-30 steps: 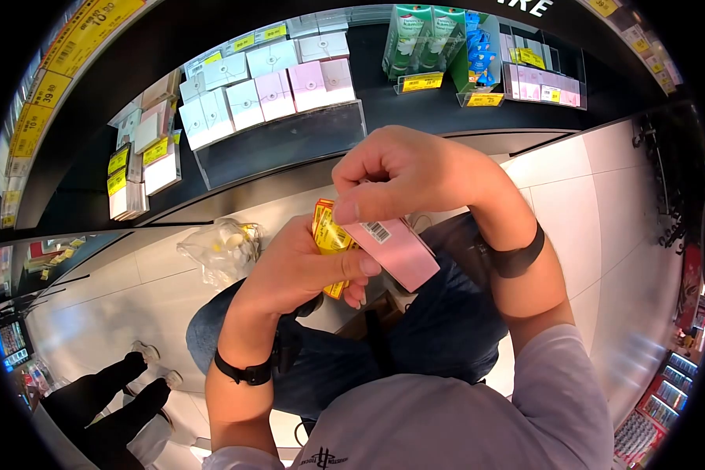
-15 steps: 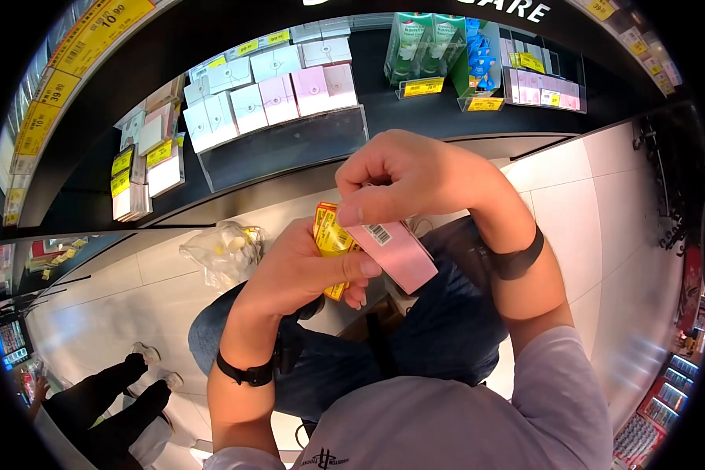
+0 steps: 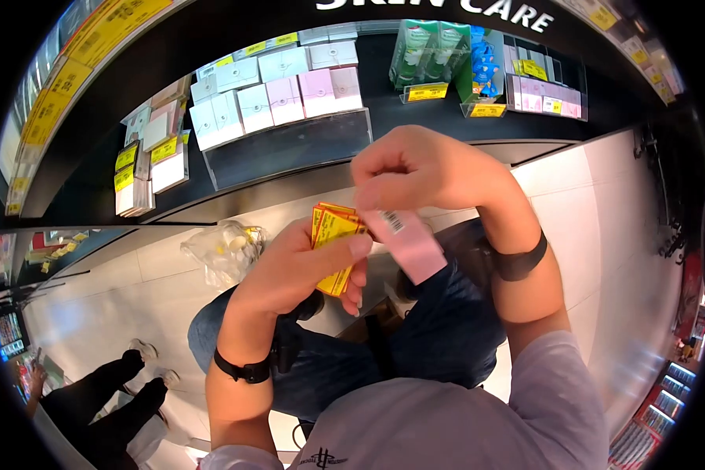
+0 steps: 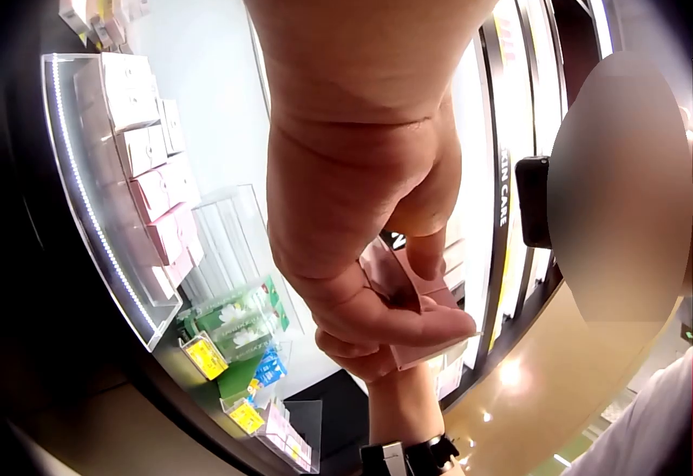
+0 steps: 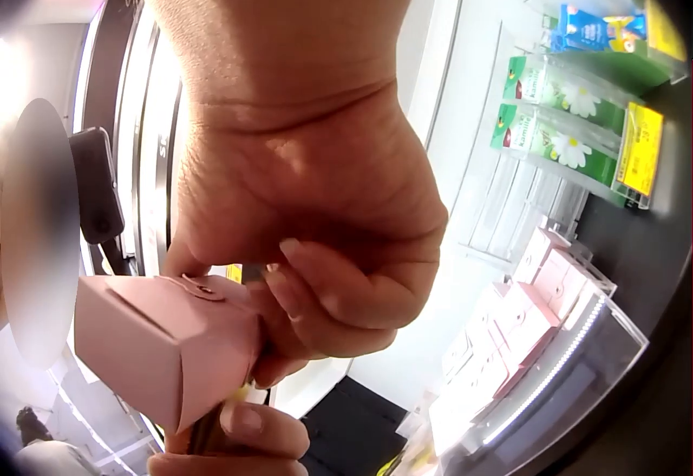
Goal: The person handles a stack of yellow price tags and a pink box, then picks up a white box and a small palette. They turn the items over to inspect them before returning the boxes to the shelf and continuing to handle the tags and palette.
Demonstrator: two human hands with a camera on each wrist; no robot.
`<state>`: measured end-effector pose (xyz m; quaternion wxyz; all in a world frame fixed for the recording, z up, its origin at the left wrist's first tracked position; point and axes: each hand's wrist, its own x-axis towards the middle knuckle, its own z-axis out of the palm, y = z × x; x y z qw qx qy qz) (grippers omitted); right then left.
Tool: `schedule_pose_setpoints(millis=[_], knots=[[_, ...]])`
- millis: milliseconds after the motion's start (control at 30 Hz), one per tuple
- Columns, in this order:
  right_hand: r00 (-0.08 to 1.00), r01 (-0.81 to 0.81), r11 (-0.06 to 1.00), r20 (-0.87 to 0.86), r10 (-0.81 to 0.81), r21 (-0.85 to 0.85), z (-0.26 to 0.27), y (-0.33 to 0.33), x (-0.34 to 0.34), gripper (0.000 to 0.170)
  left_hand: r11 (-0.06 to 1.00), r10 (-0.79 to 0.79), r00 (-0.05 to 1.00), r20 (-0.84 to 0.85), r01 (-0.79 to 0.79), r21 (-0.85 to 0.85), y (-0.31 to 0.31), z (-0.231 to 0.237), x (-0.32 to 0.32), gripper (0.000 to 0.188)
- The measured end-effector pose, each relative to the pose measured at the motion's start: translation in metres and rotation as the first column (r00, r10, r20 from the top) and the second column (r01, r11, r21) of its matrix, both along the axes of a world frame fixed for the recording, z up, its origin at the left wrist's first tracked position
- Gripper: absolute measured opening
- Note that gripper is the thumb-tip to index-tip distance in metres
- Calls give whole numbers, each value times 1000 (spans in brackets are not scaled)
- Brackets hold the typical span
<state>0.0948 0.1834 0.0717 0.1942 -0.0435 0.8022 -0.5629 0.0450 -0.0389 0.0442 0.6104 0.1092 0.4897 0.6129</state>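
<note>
In the head view, my left hand grips a small stack of yellow labels with red edges, its thumb lying across the front. My right hand pinches the upper end of a pink box with a barcode sticker, just right of the labels; the box is slightly blurred. The right wrist view shows the pink box beside my right hand, with left fingertips below it. Part of the pink box also shows beyond my left hand in the left wrist view.
A black shelf holds white and pink boxes, green packs and yellow price tags. A clear plastic bag lies on the tiled floor. Another person's dark-clothed legs are at lower left.
My right hand has moved slightly right with the pink box, away from my left thumb. More of the yellow labels' front now shows. The head view has shifted slightly.
</note>
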Motion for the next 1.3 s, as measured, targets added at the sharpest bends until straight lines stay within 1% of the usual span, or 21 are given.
schedule_pose_setpoints(millis=[33, 67, 100, 133, 167, 200, 233, 333, 433, 467, 567, 767, 900, 967, 1000, 1067, 1100, 1167, 1200, 1267, 1300], knots=[[1000, -17, 1000, -1, 17, 6, -3, 2, 0, 26, 1000, 5, 999, 53, -4, -16, 0, 4, -2, 29], [977, 101, 992, -180, -113, -75, -9, 5, 0, 35, 1000, 26, 998, 51, -26, -8, 0, 3, -4, 29], [908, 197, 964, -338, -249, -180, -14, 7, -1, 44, 999, -1, 998, 59, -1, 33, -2, 0, -7, 32], [913, 174, 969, -341, -225, -173, -15, 9, -1, 44, 997, -28, 998, 64, 23, 75, -4, -1, -9, 36], [958, 211, 824, -57, -282, -526, -16, 11, -1, 51, 997, -5, 998, 64, -1, 83, -5, 0, -10, 36], [947, 320, 553, 237, -218, -769, -17, 14, -2, 61, 998, 27, 998, 58, -30, 63, -5, 1, -10, 36], [962, 271, 480, 224, -154, -834, -27, 24, -9, 71, 997, 55, 997, 54, -58, 42, -5, 2, -10, 37], [885, 455, 444, 335, -325, -772, -33, 33, -16, 76, 996, 72, 995, 71, -75, 52, -7, 4, -11, 36], [881, 452, 523, 272, -387, -722, -42, 36, -23, 74, 997, 55, 996, 68, -59, 46, -8, 7, -12, 36], [817, 564, 559, 317, -481, -608, -39, 32, -24, 68, 996, 58, 996, 70, -62, 56, -8, 9, -13, 36], [772, 634, 565, 387, -504, -528, -39, 28, -31, 52, 998, 47, 998, 49, -49, 43, -10, 11, -13, 36], [793, 608, 684, 342, -503, -404, -52, 34, -43, 52, 996, 77, 996, 36, -79, 38, -17, 9, -15, 36], [800, 599, 708, 318, -508, -374, -49, 33, -47, 48, 996, 87, 996, 33, -88, 18, -22, 10, -15, 35], [742, 667, 663, 228, -630, -341, -46, 25, -48, 40, 996, 88, 996, 26, -88, 5, -24, 11, -15, 35], [742, 668, 662, 229, -630, -341, -47, 27, -49, 40, 996, 92, 995, 27, -92, 12, -25, 10, -15, 34], [808, 587, 759, 140, -573, -284, -50, 31, -54, 36, 995, 95, 995, 26, -96, 19, -27, 10, -16, 34], [808, 586, 758, 139, -572, -285, -52, 29, -56, 36, 994, 105, 994, 30, -106, 14, -28, 10, -16, 33], [748, 646, 728, 1, -664, -228, -58, 25, -61, 37, 993, 116, 993, 33, -116, 7, -30, 10, -16, 33], [747, 647, 727, 1, -665, -230, -61, 26, -64, 37, 993, 120, 992, 32, -120, 7, -31, 11, -16, 32], [659, 737, 670, -120, -742, -94, -71, 32, -71, 39, 993, 119, 992, 32, -120, 7, -32, 11, -16, 32], [623, 753, 637, -133, -771, -168, -76, 33, -75, 43, 993, 121, 992, 31, -121, 0, -33, 11, -16, 32]])
